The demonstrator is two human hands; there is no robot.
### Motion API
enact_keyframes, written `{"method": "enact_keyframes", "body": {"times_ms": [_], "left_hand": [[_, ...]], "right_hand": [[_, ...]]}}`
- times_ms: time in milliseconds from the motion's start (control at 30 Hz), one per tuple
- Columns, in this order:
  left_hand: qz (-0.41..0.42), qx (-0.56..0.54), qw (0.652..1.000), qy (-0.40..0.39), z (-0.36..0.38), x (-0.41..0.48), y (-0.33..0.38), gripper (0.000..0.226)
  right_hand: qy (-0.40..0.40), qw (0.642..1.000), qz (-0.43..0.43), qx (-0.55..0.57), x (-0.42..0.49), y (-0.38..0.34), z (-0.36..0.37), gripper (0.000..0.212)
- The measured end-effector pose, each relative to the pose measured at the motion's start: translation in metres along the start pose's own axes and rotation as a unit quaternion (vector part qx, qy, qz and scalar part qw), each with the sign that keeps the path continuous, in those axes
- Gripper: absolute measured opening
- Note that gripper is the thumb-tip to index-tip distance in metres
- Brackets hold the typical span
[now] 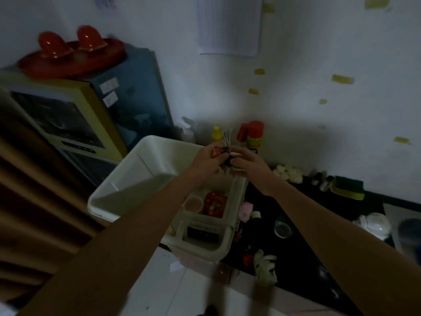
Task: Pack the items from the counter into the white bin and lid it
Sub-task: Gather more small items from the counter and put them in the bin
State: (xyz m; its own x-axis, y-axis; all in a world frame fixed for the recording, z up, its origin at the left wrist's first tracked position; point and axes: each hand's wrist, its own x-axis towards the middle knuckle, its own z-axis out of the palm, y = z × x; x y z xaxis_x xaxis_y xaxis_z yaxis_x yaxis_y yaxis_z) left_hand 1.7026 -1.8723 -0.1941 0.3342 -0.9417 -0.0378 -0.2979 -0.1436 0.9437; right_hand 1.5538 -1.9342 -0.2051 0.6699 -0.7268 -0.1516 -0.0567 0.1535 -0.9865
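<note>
No text is legible: the wall sheet at upper centre, cabinet stickers at left and the label on the white bin are blurred.

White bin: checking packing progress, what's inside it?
A tan round cup and a red packet sit inside the white bin; the left forearm hides the rest.

The room is dimly lit. A paper sheet and tape scraps are stuck to the white wall.
</note>
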Motion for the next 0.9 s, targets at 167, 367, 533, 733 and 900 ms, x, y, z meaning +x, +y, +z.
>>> {"method": "enact_keyframes", "body": {"times_ms": [167, 367, 533, 733, 900], "left_hand": [[-0.039, -0.023, 0.999, 0.027, -0.04, 0.006, -0.027, 0.015], [-0.097, -0.047, 0.993, 0.043, -0.068, 0.015, -0.077, 0.009], [-0.175, -0.05, 0.983, 0.02, -0.082, 0.025, -0.126, 0.02], [-0.264, 0.07, 0.955, -0.113, -0.091, 0.029, -0.167, 0.01], [-0.304, 0.101, 0.934, -0.159, -0.106, 0.032, -0.186, 0.019]], "right_hand": [[-0.037, 0.998, -0.002, -0.052, 0.028, 0.005, 0.048, 0.032], [-0.033, 0.987, 0.017, -0.159, 0.061, 0.035, 0.083, 0.027], [-0.031, 0.969, 0.082, -0.232, 0.085, 0.063, 0.102, 0.022], [-0.112, 0.919, 0.175, -0.336, 0.104, 0.096, 0.121, 0.02], [-0.138, 0.889, 0.226, -0.375, 0.116, 0.118, 0.139, 0.025]]}}
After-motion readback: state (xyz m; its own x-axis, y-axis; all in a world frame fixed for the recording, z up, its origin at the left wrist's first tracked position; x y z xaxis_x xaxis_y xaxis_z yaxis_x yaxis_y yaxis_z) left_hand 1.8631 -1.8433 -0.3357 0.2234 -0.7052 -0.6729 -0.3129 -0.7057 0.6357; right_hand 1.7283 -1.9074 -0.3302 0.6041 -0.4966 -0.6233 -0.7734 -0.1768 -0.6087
